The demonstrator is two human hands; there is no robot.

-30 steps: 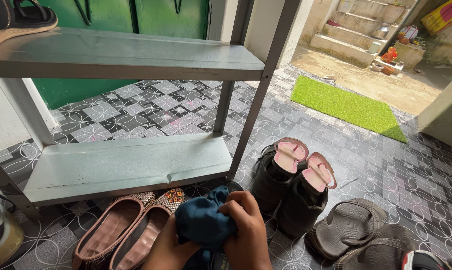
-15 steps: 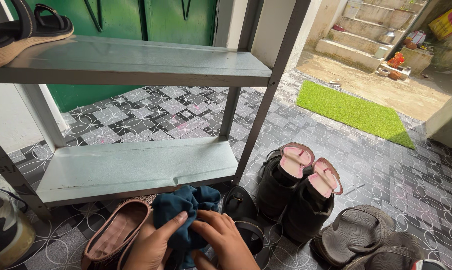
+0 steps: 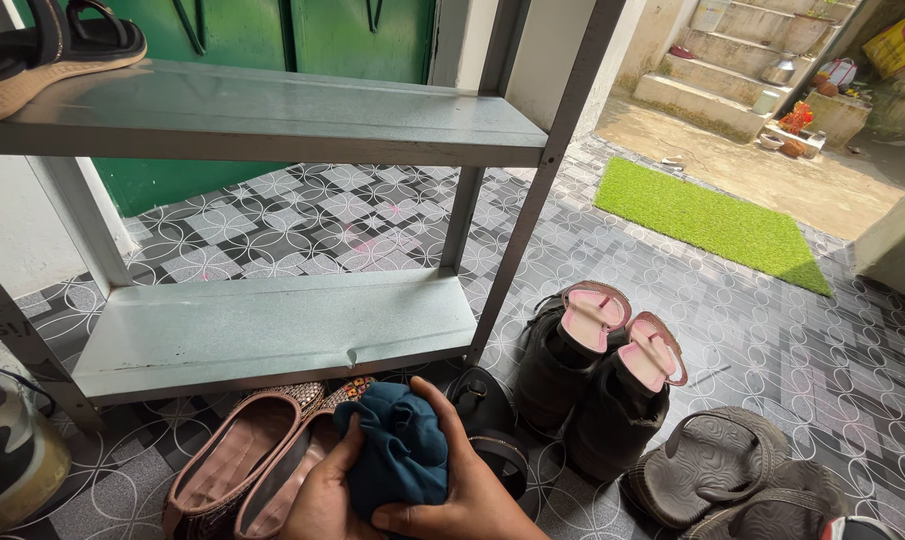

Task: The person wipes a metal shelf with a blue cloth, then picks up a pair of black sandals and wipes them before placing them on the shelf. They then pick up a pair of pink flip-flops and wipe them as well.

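gripping a bunched dark teal cloth (image 3: 400,452) at 6 o'clock, low centre of view, both hands wrapped round it. right hand (image 3: 462,480) cups it from the 3 o'clock side, fingers curled over the top, thumb under. left hand (image 3: 322,495) presses it from 9 o'clock, thumb up against the fabric. cloth sits over a pair of brown flats with beaded toes (image 3: 257,460) on the patterned floor (image 3: 772,330). black sandal (image 3: 492,430) touching cloth at 3 o'clock. pink slippers on dark shoes (image 3: 597,375) at 2 o'clock, grey flip-flops (image 3: 732,470) farther at 3. grey metal rack (image 3: 272,330) at 12, lower shelf bare, wedge sandal (image 3: 42,55) on upper shelf at 10. green mat (image 3: 712,222) far at 1 o'clock.
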